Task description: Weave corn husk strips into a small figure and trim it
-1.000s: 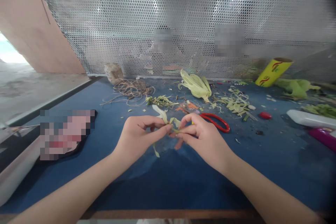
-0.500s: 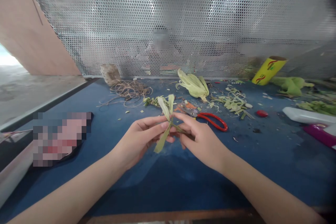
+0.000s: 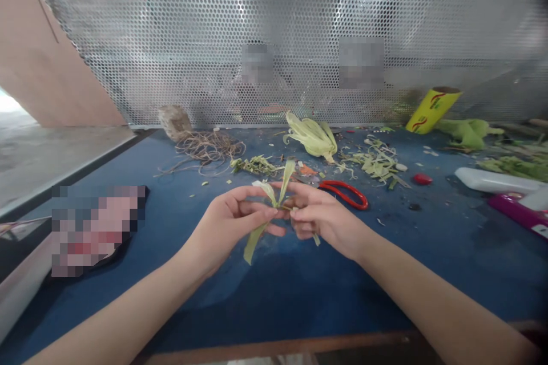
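Strips of pale green corn husk (image 3: 287, 178) cross at a joint above the blue table (image 3: 265, 302). My left hand (image 3: 240, 214) pinches them near that joint, and one strip hangs below its thumb. My right hand (image 3: 319, 217) is closed on the husk's thin stem side, its thumb and fingertips at the joint; a strip end shows beneath the fingers. Just beyond my right hand lie red-handled scissors (image 3: 349, 194), their blades partly hidden. Farther back rests a whole corn husk (image 3: 312, 136) with its leaves spread.
Loose twine (image 3: 209, 148) trails from a pale roll (image 3: 174, 121) at back left. Husk scraps (image 3: 377, 162) litter the table's far side. At right are a yellow tube (image 3: 434, 109), a red object (image 3: 422, 179) and a white-and-purple tool (image 3: 514, 208). A perforated metal screen (image 3: 171, 28) stands behind.
My right hand's fingers have curled closer to the joint. The lower strip now hangs farther down and left, and the upper strips are spread wider. The view has shifted slightly.
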A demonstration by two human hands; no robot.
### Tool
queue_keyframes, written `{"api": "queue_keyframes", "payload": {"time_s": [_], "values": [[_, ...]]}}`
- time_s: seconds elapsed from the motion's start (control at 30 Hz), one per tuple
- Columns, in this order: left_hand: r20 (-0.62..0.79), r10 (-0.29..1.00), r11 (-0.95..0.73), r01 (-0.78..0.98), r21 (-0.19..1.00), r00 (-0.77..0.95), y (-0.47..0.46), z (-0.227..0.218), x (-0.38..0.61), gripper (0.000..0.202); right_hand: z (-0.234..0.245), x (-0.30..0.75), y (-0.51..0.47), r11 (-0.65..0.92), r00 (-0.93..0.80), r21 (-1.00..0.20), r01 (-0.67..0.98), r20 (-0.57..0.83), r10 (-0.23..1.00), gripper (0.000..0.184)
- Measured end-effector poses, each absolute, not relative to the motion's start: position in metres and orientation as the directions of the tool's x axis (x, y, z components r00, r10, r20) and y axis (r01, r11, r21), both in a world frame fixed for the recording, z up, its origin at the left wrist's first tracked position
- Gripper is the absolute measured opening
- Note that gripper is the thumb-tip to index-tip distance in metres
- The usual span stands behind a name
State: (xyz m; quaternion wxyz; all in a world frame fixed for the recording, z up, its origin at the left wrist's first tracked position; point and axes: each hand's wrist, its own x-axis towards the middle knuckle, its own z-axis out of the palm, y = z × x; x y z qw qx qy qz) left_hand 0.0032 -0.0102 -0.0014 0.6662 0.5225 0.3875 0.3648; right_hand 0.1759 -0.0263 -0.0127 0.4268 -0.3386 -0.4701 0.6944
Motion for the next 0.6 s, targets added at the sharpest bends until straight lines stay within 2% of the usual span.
{"api": "queue_keyframes", "payload": {"time_s": [0.07, 0.13, 0.23, 0.37, 0.47, 0.6], "values": [[-0.144, 0.885, 0.205, -0.094, 0.974, 0.444, -0.011, -0.001, 0.004, 0.02, -0.012, 0.175, -0.026, -0.128, -0.341, -0.949, -0.289, -0.023, 0.94, 0.045], [-0.155, 0.874, 0.233, -0.116, 0.966, 0.461, -0.011, 0.0, 0.006, 0.017, -0.012, 0.173, -0.026, -0.034, -0.312, -0.971, -0.236, 0.042, 0.949, 0.04], [-0.23, 0.843, 0.334, -0.136, 0.933, 0.487, -0.013, 0.001, 0.009, 0.016, -0.012, 0.171, -0.027, 0.114, -0.259, -0.992, -0.049, 0.123, 0.958, 0.029], [-0.356, 0.796, 0.492, -0.182, 0.851, 0.49, -0.014, 0.0, 0.009, 0.01, -0.012, 0.171, -0.03, 0.282, -0.191, -0.946, 0.159, 0.251, 0.949, 0.026], [-0.383, 0.777, 0.536, -0.207, 0.819, 0.499, -0.015, -0.005, 0.009, 0.008, -0.012, 0.172, -0.03, 0.335, -0.192, -0.919, 0.208, 0.297, 0.935, 0.026], [-0.372, 0.78, 0.528, -0.211, 0.822, 0.503, -0.015, -0.011, 0.013, 0.007, -0.012, 0.171, -0.031, 0.338, -0.242, -0.919, 0.202, 0.288, 0.927, 0.029]]}}
